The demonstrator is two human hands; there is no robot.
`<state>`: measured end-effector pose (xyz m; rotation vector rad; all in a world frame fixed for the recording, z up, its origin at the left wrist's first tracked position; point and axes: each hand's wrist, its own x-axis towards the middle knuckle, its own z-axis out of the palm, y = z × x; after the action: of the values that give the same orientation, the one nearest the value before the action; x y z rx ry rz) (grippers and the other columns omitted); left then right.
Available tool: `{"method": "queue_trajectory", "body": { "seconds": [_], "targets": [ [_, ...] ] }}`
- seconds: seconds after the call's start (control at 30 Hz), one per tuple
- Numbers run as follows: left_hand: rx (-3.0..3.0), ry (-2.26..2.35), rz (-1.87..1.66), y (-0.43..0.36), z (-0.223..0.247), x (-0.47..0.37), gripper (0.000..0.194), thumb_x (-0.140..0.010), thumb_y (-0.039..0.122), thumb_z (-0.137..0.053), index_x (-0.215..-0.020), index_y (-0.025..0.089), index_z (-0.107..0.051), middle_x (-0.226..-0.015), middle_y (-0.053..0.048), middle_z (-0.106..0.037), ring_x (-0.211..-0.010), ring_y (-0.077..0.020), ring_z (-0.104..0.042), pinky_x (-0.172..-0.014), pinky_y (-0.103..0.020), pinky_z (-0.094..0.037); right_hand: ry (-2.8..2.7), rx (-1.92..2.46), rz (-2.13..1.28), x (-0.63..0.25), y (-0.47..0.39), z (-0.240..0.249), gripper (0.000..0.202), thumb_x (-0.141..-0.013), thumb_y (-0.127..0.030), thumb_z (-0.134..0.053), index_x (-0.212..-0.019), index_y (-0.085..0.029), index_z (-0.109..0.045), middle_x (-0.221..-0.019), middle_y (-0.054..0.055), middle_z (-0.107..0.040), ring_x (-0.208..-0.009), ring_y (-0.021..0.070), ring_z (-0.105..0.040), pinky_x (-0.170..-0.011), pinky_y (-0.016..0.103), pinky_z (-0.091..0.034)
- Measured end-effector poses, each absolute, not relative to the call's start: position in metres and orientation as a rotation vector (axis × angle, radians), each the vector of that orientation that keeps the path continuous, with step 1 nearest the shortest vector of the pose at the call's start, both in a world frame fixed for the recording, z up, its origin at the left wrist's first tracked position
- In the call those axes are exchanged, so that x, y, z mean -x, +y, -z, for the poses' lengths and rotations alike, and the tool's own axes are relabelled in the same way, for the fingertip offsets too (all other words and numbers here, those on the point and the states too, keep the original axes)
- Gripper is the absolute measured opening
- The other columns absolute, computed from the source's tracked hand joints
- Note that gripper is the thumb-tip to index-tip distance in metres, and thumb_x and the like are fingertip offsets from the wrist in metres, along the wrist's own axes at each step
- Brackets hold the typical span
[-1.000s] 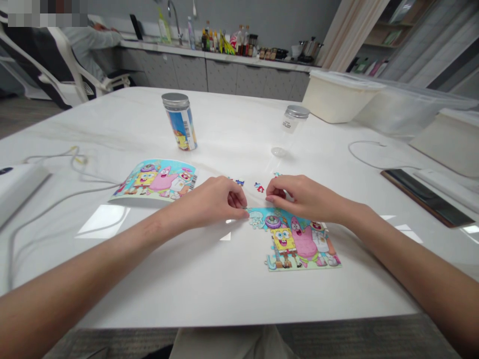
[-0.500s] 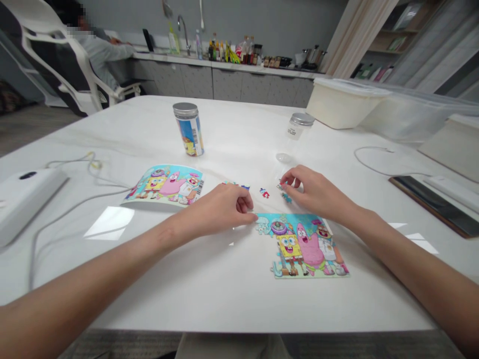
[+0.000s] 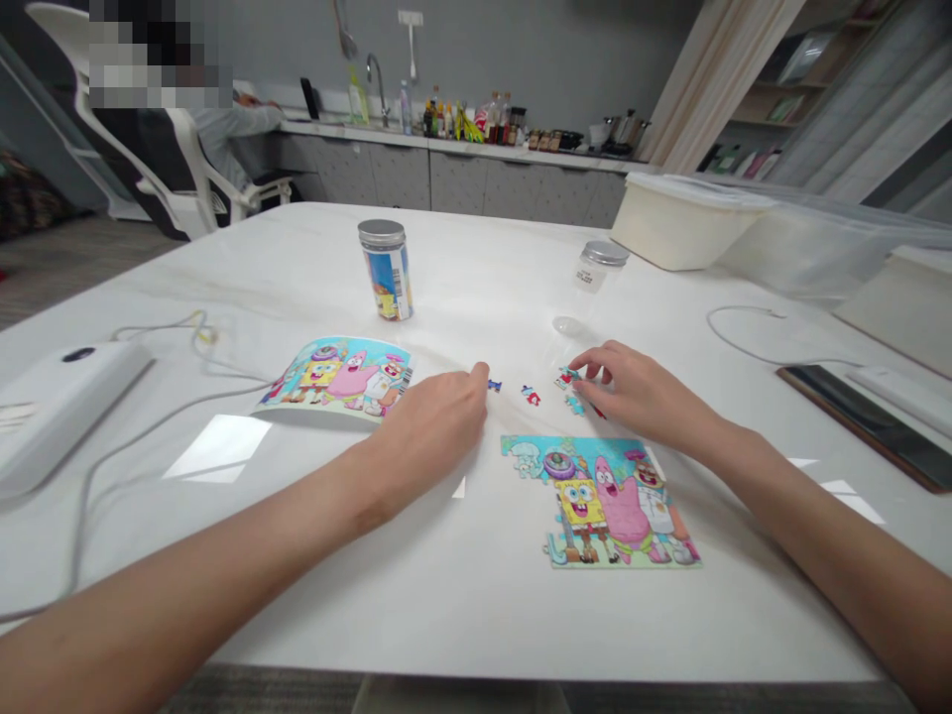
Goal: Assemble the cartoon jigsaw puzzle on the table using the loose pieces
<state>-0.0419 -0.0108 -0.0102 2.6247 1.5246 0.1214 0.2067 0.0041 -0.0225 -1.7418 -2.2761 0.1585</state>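
A partly assembled cartoon jigsaw (image 3: 614, 501) lies on the white table (image 3: 416, 605), its left side uneven. To its upper left, my left hand (image 3: 450, 416) is closed beside a small blue piece (image 3: 495, 385); what its fingers hold, if anything, is hidden. Above the jigsaw my right hand (image 3: 621, 387) has thumb and forefinger bent around a small red and teal piece (image 3: 565, 377), with a teal piece (image 3: 575, 404) just below. Between the hands lies a loose red and blue piece (image 3: 531, 396). The curved picture sheet (image 3: 346, 375) rests left of my left hand.
Behind stand a picture-wrapped jar (image 3: 387, 273) and a clear silver-lidded jar (image 3: 601, 266). A white power strip (image 3: 66, 407) with cables is at the left. On the right are a dark phone-like slab (image 3: 863, 421) and plastic bins (image 3: 684, 223). A person sits at the far left.
My left hand has moved up and away from the jigsaw's upper left corner to the loose pieces. My right hand stays by its pieces. The view has shifted slightly.
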Motion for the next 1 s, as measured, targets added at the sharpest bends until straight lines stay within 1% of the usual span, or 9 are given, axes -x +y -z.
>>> {"method": "queue_trajectory", "body": {
  "seconds": [0.07,0.17,0.23,0.37,0.47,0.63,0.73,0.83,1.0],
  "targets": [
    [-2.71,1.669,0.032,-0.008,0.013,0.044,0.026,-0.092,0.013,-0.031,-0.109,0.01,-0.052,-0.076,-0.011,-0.065,-0.071,-0.0256,-0.066,-0.057,-0.031,-0.044,-2.255,1.782,-0.078,-0.212,0.006,0.022,0.021,-0.085,-0.027,-0.051,-0.099,-0.019,-0.064,-0.092,0.007,-0.061,-0.081,0.0219,-0.059,-0.072,0.035,-0.045],
    [-2.743,1.688,0.178,-0.004,0.015,0.047,0.026,-0.092,0.011,-0.03,-0.095,0.013,-0.056,-0.069,-0.01,-0.063,-0.067,-0.0267,-0.066,-0.054,-0.031,-0.044,-2.231,1.887,0.02,-0.22,0.009,0.019,0.019,-0.086,-0.026,-0.051,-0.095,-0.019,-0.066,-0.091,0.007,-0.062,-0.08,0.0221,-0.059,-0.069,0.034,-0.043],
    [-2.756,1.658,0.196,-0.003,0.015,0.049,0.027,-0.091,0.01,-0.03,-0.09,0.014,-0.057,-0.069,-0.01,-0.062,-0.067,-0.0266,-0.066,-0.053,-0.031,-0.045,-2.219,1.971,0.066,-0.224,0.009,0.016,0.019,-0.086,-0.024,-0.05,-0.092,-0.02,-0.068,-0.092,0.007,-0.062,-0.083,0.0231,-0.059,-0.066,0.033,-0.042],
    [-2.756,1.667,0.195,-0.005,0.014,0.049,0.027,-0.089,0.008,-0.032,-0.089,0.015,-0.058,-0.068,-0.01,-0.062,-0.065,-0.0265,-0.066,-0.053,-0.031,-0.045,-2.194,2.08,0.093,-0.229,0.011,0.011,0.02,-0.085,-0.022,-0.05,-0.089,-0.02,-0.069,-0.093,0.008,-0.063,-0.086,0.0243,-0.059,-0.066,0.032,-0.04],
    [-2.778,1.675,0.174,-0.006,0.016,0.049,0.026,-0.09,0.011,-0.032,-0.088,0.015,-0.058,-0.067,-0.009,-0.061,-0.063,-0.0258,-0.066,-0.052,-0.031,-0.044,-2.203,2.032,-0.053,-0.228,0.013,0.01,0.021,-0.086,-0.024,-0.05,-0.089,-0.02,-0.07,-0.092,0.007,-0.063,-0.081,0.0218,-0.059,-0.068,0.033,-0.041],
    [-2.813,1.674,0.125,-0.005,0.018,0.05,0.028,-0.095,0.017,-0.03,-0.09,0.015,-0.057,-0.065,-0.008,-0.061,-0.06,-0.0253,-0.065,-0.05,-0.03,-0.043,-2.214,1.922,-0.35,-0.223,0.014,0.013,0.028,-0.08,-0.04,-0.061,-0.097,-0.02,-0.068,-0.092,0.006,-0.064,-0.079,0.0207,-0.058,-0.072,0.035,-0.044],
    [-2.801,1.662,0.137,-0.005,0.017,0.05,0.028,-0.094,0.016,-0.03,-0.091,0.015,-0.058,-0.066,-0.009,-0.061,-0.063,-0.0261,-0.066,-0.051,-0.031,-0.044,-2.222,1.87,-0.399,-0.222,0.015,0.017,0.027,-0.08,-0.039,-0.06,-0.098,-0.02,-0.066,-0.092,0.006,-0.064,-0.077,0.0196,-0.057,-0.071,0.035,-0.044],
    [-2.77,1.67,0.135,-0.004,0.016,0.049,0.029,-0.094,0.017,-0.029,-0.092,0.014,-0.059,-0.067,-0.01,-0.062,-0.064,-0.0261,-0.066,-0.053,-0.031,-0.045,-2.228,1.823,-0.435,-0.223,0.016,0.019,0.021,-0.08,-0.035,-0.059,-0.091,-0.019,-0.065,-0.089,0.006,-0.064,-0.074,0.0181,-0.057,-0.07,0.034,-0.045],
    [-2.758,1.669,0.135,-0.005,0.016,0.048,0.03,-0.095,0.019,-0.029,-0.091,0.015,-0.058,-0.066,-0.01,-0.061,-0.064,-0.0268,-0.066,-0.052,-0.032,-0.045,-2.219,1.835,-0.452,-0.223,0.016,0.018,0.016,-0.078,-0.031,-0.062,-0.088,-0.018,-0.063,-0.088,0.007,-0.063,-0.076,0.0192,-0.057,-0.071,0.034,-0.045]
  ]
}}
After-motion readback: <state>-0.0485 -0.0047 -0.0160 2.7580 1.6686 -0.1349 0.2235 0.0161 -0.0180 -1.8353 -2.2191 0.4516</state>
